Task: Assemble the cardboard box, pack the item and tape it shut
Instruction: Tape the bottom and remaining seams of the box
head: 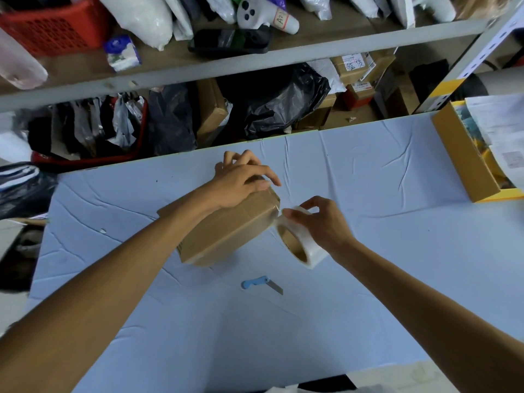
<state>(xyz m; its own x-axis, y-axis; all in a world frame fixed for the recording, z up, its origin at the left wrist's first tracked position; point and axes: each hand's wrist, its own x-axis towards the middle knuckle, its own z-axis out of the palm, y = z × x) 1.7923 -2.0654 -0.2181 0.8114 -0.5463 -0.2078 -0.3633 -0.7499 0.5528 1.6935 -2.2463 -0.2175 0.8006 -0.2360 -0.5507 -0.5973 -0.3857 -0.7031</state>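
Two hands, one cardboard box, one tape roll, one blue knife.

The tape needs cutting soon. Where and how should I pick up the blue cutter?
Pinch the blue handle of the cutter from above, coming from its left end. It lies flat on the table, and its bare blade juts toward the right, so keep fingers off that end.
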